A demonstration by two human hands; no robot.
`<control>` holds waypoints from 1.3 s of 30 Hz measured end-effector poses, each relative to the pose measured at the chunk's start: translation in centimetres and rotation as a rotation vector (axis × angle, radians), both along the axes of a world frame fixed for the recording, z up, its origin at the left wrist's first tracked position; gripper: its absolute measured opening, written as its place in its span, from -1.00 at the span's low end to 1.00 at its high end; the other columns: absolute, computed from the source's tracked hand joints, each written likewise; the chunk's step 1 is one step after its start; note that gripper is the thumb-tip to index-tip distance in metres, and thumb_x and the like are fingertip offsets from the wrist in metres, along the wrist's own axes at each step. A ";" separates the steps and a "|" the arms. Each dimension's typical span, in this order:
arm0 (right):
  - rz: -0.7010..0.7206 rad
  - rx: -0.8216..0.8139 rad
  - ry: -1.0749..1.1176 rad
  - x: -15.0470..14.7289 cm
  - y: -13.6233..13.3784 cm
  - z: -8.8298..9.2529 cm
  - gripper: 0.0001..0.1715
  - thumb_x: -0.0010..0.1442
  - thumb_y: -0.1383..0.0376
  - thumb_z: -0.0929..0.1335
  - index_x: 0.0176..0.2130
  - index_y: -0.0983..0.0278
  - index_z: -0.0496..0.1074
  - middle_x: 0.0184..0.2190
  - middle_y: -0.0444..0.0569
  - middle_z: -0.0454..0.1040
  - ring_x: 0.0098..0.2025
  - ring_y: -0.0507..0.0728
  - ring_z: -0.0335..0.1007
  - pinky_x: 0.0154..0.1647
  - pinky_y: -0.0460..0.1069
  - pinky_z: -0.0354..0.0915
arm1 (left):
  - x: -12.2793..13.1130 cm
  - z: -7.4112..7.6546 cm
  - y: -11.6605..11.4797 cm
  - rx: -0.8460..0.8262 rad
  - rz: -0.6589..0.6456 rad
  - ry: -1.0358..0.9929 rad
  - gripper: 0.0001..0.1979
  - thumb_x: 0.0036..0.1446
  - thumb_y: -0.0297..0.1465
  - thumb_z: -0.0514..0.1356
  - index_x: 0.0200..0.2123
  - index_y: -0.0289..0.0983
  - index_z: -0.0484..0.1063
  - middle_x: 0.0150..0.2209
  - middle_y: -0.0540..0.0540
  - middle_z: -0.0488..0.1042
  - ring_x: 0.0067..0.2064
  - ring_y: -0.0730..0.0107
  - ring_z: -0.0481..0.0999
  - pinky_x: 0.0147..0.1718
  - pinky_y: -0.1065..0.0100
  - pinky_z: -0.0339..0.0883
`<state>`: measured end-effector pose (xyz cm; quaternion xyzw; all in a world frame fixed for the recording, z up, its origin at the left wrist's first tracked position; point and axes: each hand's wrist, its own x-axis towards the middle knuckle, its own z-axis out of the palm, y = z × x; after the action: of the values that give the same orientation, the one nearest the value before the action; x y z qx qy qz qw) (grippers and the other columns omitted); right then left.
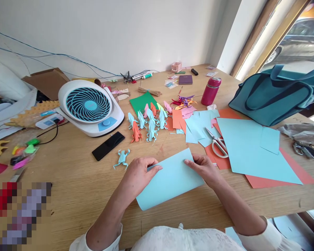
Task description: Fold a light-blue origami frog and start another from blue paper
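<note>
A light blue sheet of paper (172, 181) is held between my two hands over the front of the table, its near edge curving. My left hand (143, 174) pinches its left side, thumb on top. On the right side, my right hand (205, 169) grips the sheet the same way. Just beyond my left hand lies a folded blue paper frog (121, 158). Farther back stands a group of folded paper figures (151, 127), mostly blue, some orange and pink. White-handled scissors (219, 148) rest on paper pieces beyond my right hand.
A white desk fan (89, 104) and a black phone (108, 145) are on the left. Large blue sheets (247, 146) lie over orange ones at the right. A magenta bottle (211, 91) and a teal bag (269, 97) stand behind them. A knife blade (17, 175) lies at far left.
</note>
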<state>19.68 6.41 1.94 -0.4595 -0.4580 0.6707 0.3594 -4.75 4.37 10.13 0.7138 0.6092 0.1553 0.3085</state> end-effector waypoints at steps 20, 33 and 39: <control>-0.058 0.066 0.043 -0.5 -0.1 0.2 -0.61 0.08 0.00 0.46 -0.46 0.28 0.49 -0.56 -0.15 0.32 -0.50 0.01 0.14 -0.49 -0.06 0.07 | -0.2 0.0 0.3 -0.014 -0.054 0.091 -0.72 0.17 -0.21 0.18 -0.50 -0.24 0.44 -0.49 0.04 0.47 -0.41 0.41 0.40 -0.41 0.38 0.08; -0.135 0.117 0.026 -0.7 0.0 0.0 -0.55 0.08 0.01 0.47 -0.54 0.28 0.37 -0.59 -0.18 0.17 -0.52 -0.03 -0.02 -0.53 -0.08 -0.05 | -0.4 0.3 1.5 -0.066 -0.088 0.071 -0.73 0.17 -0.20 0.19 -0.46 -0.24 0.51 -0.49 0.05 0.48 -0.43 0.44 0.38 -0.44 0.38 0.07; -0.176 0.140 -0.030 -0.5 -0.3 0.1 -0.48 0.08 -0.03 0.45 -0.59 0.27 0.28 -0.59 -0.17 0.08 -0.52 -0.02 -0.09 -0.55 -0.06 -0.08 | -0.2 0.8 1.6 -0.047 -0.091 0.081 -0.73 0.16 -0.19 0.20 -0.45 -0.24 0.52 -0.49 0.05 0.49 -0.44 0.43 0.37 -0.44 0.38 0.06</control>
<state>19.20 6.12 2.02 -0.4817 -0.4669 0.5959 0.4414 -4.99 5.98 10.88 0.7390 0.5917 0.0977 0.3069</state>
